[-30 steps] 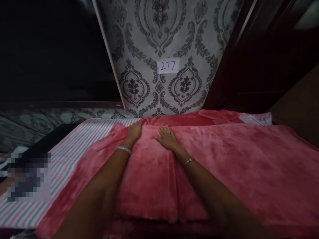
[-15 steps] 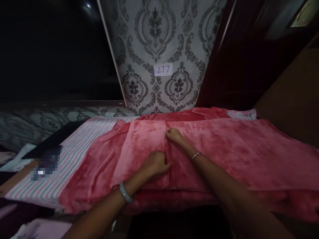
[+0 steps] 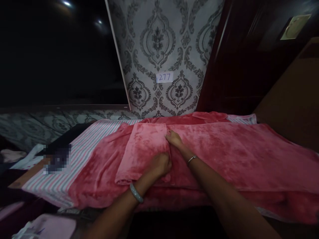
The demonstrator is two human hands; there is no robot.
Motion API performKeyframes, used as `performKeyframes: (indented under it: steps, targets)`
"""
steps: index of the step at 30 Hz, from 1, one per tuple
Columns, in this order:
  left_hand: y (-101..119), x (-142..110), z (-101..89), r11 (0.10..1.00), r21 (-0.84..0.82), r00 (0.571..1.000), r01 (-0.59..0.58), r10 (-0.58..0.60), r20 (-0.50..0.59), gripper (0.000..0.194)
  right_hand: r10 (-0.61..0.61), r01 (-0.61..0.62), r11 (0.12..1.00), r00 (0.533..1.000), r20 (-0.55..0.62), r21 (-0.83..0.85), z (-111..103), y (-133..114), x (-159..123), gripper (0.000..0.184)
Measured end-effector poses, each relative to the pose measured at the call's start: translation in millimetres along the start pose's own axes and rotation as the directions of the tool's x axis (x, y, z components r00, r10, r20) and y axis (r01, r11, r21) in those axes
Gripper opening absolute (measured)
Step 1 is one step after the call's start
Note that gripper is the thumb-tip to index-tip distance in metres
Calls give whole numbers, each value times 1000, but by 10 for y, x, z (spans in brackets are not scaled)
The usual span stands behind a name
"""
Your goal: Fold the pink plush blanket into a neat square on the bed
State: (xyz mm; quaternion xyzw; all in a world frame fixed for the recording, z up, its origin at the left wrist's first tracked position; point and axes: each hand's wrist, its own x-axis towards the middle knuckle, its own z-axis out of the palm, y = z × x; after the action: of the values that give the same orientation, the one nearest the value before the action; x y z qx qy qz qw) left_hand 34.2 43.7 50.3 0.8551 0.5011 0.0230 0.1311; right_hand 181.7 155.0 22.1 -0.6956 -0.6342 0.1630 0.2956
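Observation:
A plush pink-red blanket (image 3: 224,152) lies spread lengthwise, its left part folded over into a flat, layered panel (image 3: 144,142). At the far end of that panel's right edge, my right hand (image 3: 174,138) is closed in a pinch on the fabric. Nearer to me, my left hand (image 3: 160,165) is curled over the same edge; it is slightly blurred and its fingertips are partly hidden. A grey bangle is on my left wrist and a thin bracelet on my right.
A striped cloth (image 3: 84,146) lies beneath the blanket. Behind stand a large dark screen (image 3: 62,56) and patterned wallpaper with a paper label (image 3: 164,77) reading 277. A dark red panel (image 3: 239,66) rises at right. Pale pink fabric (image 3: 52,225) lies at lower left.
My left hand has moved slightly right and curled more at the folded edge. My right hand stays at the far part of that edge. The camera view has shifted a little.

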Motion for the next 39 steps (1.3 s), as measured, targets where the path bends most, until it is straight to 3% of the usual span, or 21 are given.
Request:
performKeyframes:
  steps: [5,8,13,18,23,26,29,31,33,36,39]
  targets:
    - [103,-352,18,992,26,992,-125,126,-27,55,-30,30,1000,999,25,3,66,-80,74,66]
    - [148,-492,109,982,107,988,-153,154,-2,43,-36,36,999,999,25,-12,155,-140,151,72]
    - [138,-490,166,967,216,980,-135,163,-116,36,-49,49,998,999,22,-28,240,-183,262,55]
    - [203,-403,168,958,243,958,-150,201,-204,37,-40,38,998,999,-34,-54,127,-125,329,56]
    - [287,-382,355,967,177,962,-183,214,-170,38,-17,17,994,1000,-3,-104,48,13,237,56]
    - [279,-456,242,971,41,962,-236,240,-134,28,-10,15,990,999,34,-143,10,27,189,56]
    - [127,-442,-64,953,-122,953,-277,255,-165,25,1,1,979,1000,12,-204,-52,-95,189,56]
    - [-88,-307,-292,962,-139,950,-235,197,-244,31,-13,9,971,1000,-16,-240,-81,-251,205,60]
    - [-368,-67,-496,990,-73,947,-122,94,-307,35,-53,46,965,998,-23,-260,-75,-432,226,64]
    - [-792,391,-722,998,4,949,69,-65,-308,45,-107,99,956,994,-15,-278,4,-642,262,63]
    - [-1079,802,-790,981,33,934,189,-169,-316,49,-108,98,949,994,-19,-301,151,-649,289,63]
